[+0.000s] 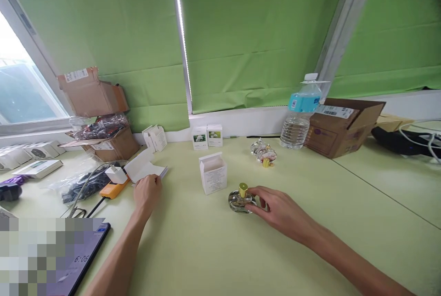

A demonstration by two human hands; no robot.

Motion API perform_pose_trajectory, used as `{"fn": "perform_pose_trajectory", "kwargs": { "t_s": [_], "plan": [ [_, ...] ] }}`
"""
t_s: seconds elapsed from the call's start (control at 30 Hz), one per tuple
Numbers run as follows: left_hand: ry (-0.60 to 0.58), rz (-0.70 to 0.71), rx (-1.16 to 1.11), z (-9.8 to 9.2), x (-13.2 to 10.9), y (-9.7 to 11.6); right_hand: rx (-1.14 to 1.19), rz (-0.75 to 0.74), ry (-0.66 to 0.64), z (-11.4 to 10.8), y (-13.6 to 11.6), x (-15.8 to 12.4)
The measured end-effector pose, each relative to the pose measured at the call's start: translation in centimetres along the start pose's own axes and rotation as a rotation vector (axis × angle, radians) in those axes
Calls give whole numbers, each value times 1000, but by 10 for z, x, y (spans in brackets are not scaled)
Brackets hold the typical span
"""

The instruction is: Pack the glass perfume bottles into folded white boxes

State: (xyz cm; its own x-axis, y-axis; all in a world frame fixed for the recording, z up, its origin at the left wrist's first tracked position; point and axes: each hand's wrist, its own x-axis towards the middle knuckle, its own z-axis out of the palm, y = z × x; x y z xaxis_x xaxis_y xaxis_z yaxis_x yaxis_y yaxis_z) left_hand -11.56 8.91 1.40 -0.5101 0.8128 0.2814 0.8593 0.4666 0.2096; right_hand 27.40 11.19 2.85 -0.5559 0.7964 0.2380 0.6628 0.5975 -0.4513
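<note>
Two bare hands are at work. The left hand (147,195) pinches a flattened white cardboard carton (144,168) at 11 o'clock; the right hand (282,208) curls partly closed around a clear glass perfume bottle with a gold cap (240,200) at 12 o'clock.

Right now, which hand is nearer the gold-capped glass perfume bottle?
Right hand: its fingers touch the gold-capped glass perfume bottle from the bottle's right. Left hand is farther off to the bottle's left, at a white folded card.
</note>
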Motion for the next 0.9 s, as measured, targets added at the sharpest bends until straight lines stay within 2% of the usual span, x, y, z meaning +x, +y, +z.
{"fn": "perform_pose_trajectory", "kwargs": {
  "t_s": [0.17, 0.4, 0.53, 0.63, 0.7, 0.8, 0.87, 0.9],
  "plan": [
    [20, -29, 6, -4, 1, 0, -64, 109, 45, -13, 24, 7],
    [170, -4, 28, -10, -1, 3, -156, 280, 53, -30, 65, 12],
    [270, 19, 26, -16, -3, 6, -164, 309, 62, -32, 69, 11],
    [368, 22, 4, -21, -4, 8, -167, 313, 170, -33, 60, 10],
    [433, 35, -23, -25, -6, 10, -175, 273, 329, -34, 51, 8],
    [535, 83, -87, -32, -13, 15, -151, 69, 620, -36, 35, 4],
    [673, 192, -176, -38, -21, 21, -97, -108, 717, -34, 25, 1],
    [761, 282, -233, -41, -27, 26, -63, -165, 716, -32, 19, -2]
  ]
}}
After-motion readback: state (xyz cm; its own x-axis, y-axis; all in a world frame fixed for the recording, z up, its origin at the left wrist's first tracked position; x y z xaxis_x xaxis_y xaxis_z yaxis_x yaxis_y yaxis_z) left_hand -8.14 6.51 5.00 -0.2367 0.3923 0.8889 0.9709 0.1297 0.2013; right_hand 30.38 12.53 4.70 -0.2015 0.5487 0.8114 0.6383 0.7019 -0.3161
